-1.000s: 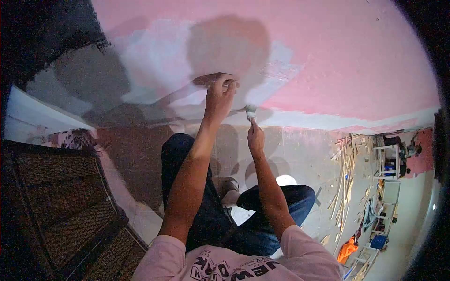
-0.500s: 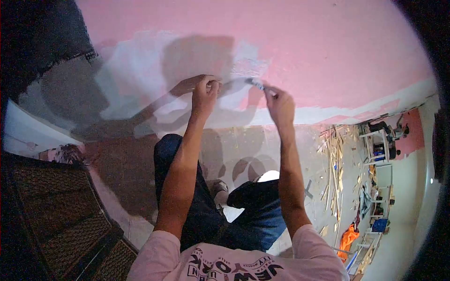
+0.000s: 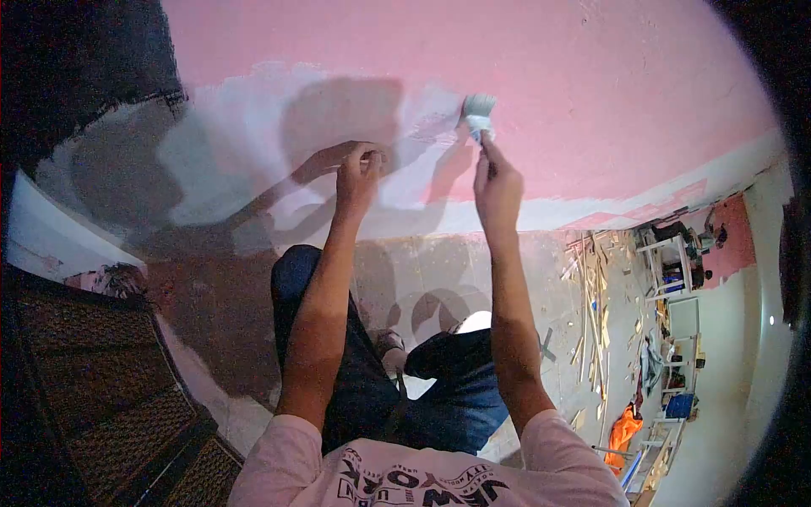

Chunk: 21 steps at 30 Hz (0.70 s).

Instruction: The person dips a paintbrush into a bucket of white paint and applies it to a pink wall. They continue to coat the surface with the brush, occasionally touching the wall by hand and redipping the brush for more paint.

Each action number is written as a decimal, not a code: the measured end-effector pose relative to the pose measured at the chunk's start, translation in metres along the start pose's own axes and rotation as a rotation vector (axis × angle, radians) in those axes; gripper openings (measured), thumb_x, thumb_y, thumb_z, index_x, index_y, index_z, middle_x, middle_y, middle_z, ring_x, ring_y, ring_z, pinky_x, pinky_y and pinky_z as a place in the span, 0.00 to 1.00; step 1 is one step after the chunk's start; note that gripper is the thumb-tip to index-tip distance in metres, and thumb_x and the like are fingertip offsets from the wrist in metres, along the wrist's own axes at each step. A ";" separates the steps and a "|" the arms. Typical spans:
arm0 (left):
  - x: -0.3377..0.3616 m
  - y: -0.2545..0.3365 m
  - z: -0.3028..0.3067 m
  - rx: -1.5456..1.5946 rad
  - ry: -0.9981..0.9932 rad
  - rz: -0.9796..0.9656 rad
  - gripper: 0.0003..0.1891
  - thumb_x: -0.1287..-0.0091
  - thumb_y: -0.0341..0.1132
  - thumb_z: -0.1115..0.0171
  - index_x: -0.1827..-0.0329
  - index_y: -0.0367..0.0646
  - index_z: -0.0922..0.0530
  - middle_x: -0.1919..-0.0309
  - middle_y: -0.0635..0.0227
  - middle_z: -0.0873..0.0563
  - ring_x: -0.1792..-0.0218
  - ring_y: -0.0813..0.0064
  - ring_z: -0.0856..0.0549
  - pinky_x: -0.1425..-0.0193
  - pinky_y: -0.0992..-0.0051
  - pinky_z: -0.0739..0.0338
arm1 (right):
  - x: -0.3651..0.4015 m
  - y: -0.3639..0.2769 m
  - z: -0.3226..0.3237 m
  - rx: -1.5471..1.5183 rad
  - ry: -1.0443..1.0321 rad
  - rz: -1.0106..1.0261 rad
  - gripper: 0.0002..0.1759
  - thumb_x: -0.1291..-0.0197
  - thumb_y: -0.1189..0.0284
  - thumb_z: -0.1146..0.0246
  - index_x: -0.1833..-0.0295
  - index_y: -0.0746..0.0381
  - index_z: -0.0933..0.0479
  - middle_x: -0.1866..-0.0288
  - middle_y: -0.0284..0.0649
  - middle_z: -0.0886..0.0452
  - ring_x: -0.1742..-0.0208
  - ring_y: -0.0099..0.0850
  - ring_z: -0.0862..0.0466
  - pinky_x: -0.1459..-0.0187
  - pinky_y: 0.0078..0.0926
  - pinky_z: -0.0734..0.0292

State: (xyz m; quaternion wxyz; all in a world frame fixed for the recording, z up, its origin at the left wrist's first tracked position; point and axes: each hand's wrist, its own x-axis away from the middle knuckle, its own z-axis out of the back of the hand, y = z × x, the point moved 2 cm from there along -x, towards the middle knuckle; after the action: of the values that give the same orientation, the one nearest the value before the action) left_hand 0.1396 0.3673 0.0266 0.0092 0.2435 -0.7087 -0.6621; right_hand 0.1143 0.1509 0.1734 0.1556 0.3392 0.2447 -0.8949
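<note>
My right hand [image 3: 498, 188] grips a paintbrush [image 3: 479, 112] by its handle, with the pale bristles up against the wall [image 3: 557, 93]. The brush is at the border between the pink paint and a whitish, streaky painted patch [image 3: 241, 93]. To the left, my left hand [image 3: 360, 176] is raised in front of the whitish patch with its fingers curled together. What those fingers hold, if anything, I cannot make out. Shadows of my head and arms fall across the patch.
Dark woven panels [image 3: 101, 380] stand at the lower left. Wood strips [image 3: 596, 313] lie scattered over the floor on the right. Beyond them are a white table frame [image 3: 667, 262], an orange cloth [image 3: 623, 433] and a blue container [image 3: 678, 406]. Black paint [image 3: 93, 68] covers the upper left wall.
The paintbrush in my right hand has moved up along the wall and turned from pointing left to bristles up. My left hand has shifted slightly left.
</note>
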 end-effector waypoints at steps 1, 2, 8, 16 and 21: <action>0.000 0.002 0.002 -0.016 0.008 -0.025 0.11 0.24 0.33 0.42 0.50 0.37 0.16 0.60 0.60 0.09 0.61 0.70 0.10 0.54 0.69 0.16 | 0.003 0.000 -0.006 0.027 -0.052 -0.023 0.18 0.27 0.72 0.40 0.36 0.58 0.15 0.70 0.57 0.17 0.75 0.39 0.17 0.68 0.38 0.22; 0.000 0.004 0.005 -0.033 0.017 -0.052 0.11 0.24 0.33 0.42 0.50 0.37 0.16 0.60 0.60 0.09 0.61 0.69 0.10 0.54 0.69 0.16 | 0.005 0.003 -0.004 0.044 -0.091 -0.066 0.17 0.26 0.72 0.40 0.36 0.58 0.16 0.69 0.57 0.17 0.75 0.40 0.16 0.67 0.38 0.22; -0.007 -0.011 0.012 0.004 0.003 -0.019 0.10 0.25 0.33 0.41 0.50 0.38 0.15 0.61 0.60 0.09 0.61 0.70 0.10 0.53 0.69 0.17 | 0.009 -0.046 0.041 -0.085 0.008 -0.155 0.16 0.26 0.73 0.42 0.38 0.62 0.15 0.67 0.60 0.16 0.71 0.49 0.14 0.66 0.42 0.22; -0.001 0.005 0.018 -0.103 0.051 -0.158 0.11 0.26 0.34 0.40 0.50 0.37 0.16 0.61 0.58 0.09 0.61 0.64 0.09 0.51 0.66 0.18 | 0.004 -0.017 -0.023 0.067 -0.120 -0.086 0.17 0.28 0.73 0.41 0.38 0.61 0.17 0.64 0.60 0.16 0.64 0.56 0.14 0.62 0.46 0.20; 0.005 0.005 0.016 -0.123 0.016 -0.069 0.11 0.26 0.35 0.41 0.51 0.37 0.16 0.61 0.57 0.09 0.61 0.63 0.10 0.51 0.65 0.18 | 0.003 -0.005 -0.023 0.173 -0.295 -0.134 0.15 0.29 0.69 0.39 0.43 0.59 0.13 0.61 0.60 0.14 0.58 0.56 0.12 0.56 0.51 0.18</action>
State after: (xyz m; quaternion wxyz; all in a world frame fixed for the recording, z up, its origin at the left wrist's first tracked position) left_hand 0.1284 0.3806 0.0281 0.0068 0.2721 -0.6579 -0.7022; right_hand 0.1221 0.1672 0.1583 0.1002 0.1994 0.1633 -0.9610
